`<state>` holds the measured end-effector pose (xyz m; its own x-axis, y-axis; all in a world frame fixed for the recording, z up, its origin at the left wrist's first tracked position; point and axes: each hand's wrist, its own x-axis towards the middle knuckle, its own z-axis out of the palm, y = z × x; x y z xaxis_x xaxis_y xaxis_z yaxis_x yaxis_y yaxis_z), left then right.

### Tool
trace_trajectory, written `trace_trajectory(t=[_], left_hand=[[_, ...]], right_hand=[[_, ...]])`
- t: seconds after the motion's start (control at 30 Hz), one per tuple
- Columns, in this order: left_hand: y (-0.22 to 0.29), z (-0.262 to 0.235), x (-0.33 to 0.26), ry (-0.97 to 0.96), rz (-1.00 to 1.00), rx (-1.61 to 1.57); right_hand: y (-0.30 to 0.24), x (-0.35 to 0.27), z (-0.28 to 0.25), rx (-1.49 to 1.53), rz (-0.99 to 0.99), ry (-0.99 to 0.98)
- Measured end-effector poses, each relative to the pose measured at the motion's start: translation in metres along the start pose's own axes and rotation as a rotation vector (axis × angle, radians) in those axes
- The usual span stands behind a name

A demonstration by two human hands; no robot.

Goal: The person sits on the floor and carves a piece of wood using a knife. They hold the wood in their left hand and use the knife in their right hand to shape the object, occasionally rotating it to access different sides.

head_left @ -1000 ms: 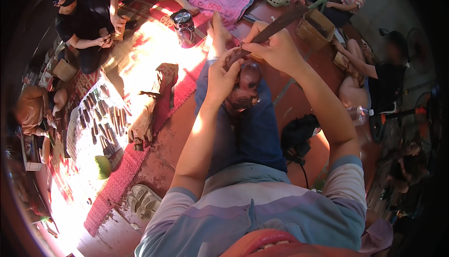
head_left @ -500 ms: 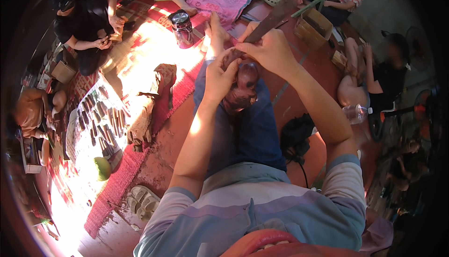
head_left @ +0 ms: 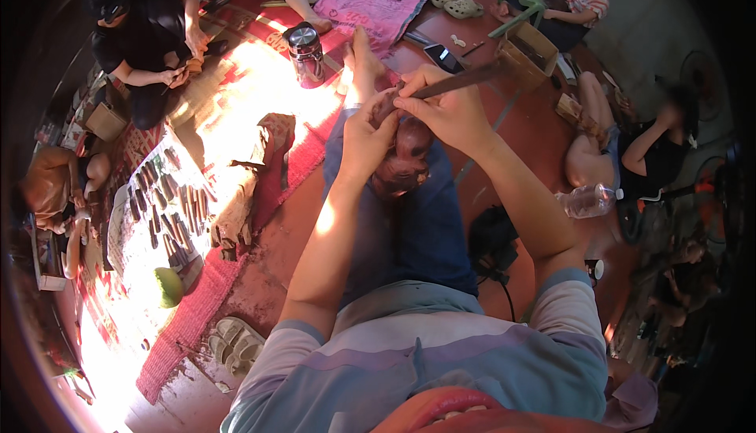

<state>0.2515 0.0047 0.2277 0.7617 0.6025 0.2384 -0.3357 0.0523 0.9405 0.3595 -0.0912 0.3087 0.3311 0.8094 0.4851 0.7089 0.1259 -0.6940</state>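
Observation:
Over my lap is a dark reddish-brown carved wooden figure [head_left: 403, 167] with rounded, glossy forms. My left hand [head_left: 368, 140] is closed around its far end, the thumb lying along it. A long, flat, dark brown strip [head_left: 466, 79] is pinched between the thumb and fingers of my right hand [head_left: 450, 115]. The strip's near end meets the far end of the figure beside my left fingers, and its other end sticks out to the upper right. Whether the strip is stiff or limp, I cannot tell. My fingers partly hide the contact.
Rows of carving tools [head_left: 169, 209] lie on a cloth to the left, near a green fruit [head_left: 168, 286] and a large piece of wood [head_left: 240, 197]. A steel flask [head_left: 305, 55] stands beyond my feet. At the right are a plastic bottle [head_left: 591, 201] and a cardboard box [head_left: 529, 53]. Several people sit around.
My right hand has shifted slightly nearer, and the strip has swung lower to the right, now showing more edge-on. A phone on the floor behind it has come into view.

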Motion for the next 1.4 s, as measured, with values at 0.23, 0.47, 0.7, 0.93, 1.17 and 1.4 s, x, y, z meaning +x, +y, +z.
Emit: trace_trajectory(t=[0.23, 0.47, 0.7, 0.93, 1.17, 1.4], left_hand=[[-0.003, 0.001, -0.001, 0.018, -0.055, -0.048], [-0.002, 0.002, 0.0, 0.006, 0.009, -0.082], [0.001, 0.001, -0.001, 0.003, 0.023, -0.049], [-0.003, 0.001, 0.0, -0.03, 0.072, -0.093], [0.005, 0.001, -0.002, -0.009, 0.0, -0.035], [0.006, 0.002, -0.001, -0.016, 0.005, -0.013]], right_hand=[[0.007, -0.005, 0.004, 0.004, -0.172, 0.1], [-0.004, -0.003, 0.001, 0.008, -0.041, 0.044], [-0.017, 0.009, -0.01, 0.245, 0.12, -0.006], [-0.02, 0.011, -0.014, 0.066, 0.028, -0.132], [-0.023, 0.015, -0.015, 0.116, 0.156, -0.145], [-0.017, 0.02, -0.02, -0.1, 0.013, 0.041]])
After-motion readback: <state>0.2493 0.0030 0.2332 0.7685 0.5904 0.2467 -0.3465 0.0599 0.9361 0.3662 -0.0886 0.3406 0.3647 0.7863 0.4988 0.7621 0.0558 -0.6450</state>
